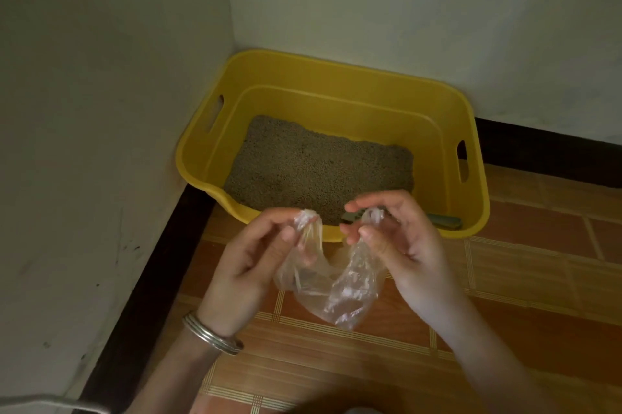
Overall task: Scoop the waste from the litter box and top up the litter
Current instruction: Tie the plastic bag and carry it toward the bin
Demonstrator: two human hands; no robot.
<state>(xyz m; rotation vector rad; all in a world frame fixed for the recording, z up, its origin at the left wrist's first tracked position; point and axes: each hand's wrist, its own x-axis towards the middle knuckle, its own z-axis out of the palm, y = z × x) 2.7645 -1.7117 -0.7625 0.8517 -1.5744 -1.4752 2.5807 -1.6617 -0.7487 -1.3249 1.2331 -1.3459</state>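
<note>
– Where's the box?
– The yellow box [336,90] sits on the floor [525,282] in the far left corner, where the two walls [101,76] meet. Its back and left sides are close against them.
– And inside?
– Grey-brown litter [316,167] covers the bottom in a fairly even layer. A dark scoop [449,221] lies by the box's near right corner, part of it hidden behind the right hand.
– What are the hands doing?
– Both hold a clear bag [340,295] just in front of the box's near rim, above the tiles. The left hand [259,255] pinches one bunched top end between thumb and fingers; the right hand [397,245] pinches the other end the same way. The bag sags between them in a crumpled U.
– Anything in the bag?
– I cannot tell; the plastic is too creased.
– Anything else?
– Metal bangles [212,332] on the left wrist, and a black skirting [151,279] along the foot of the walls
</note>
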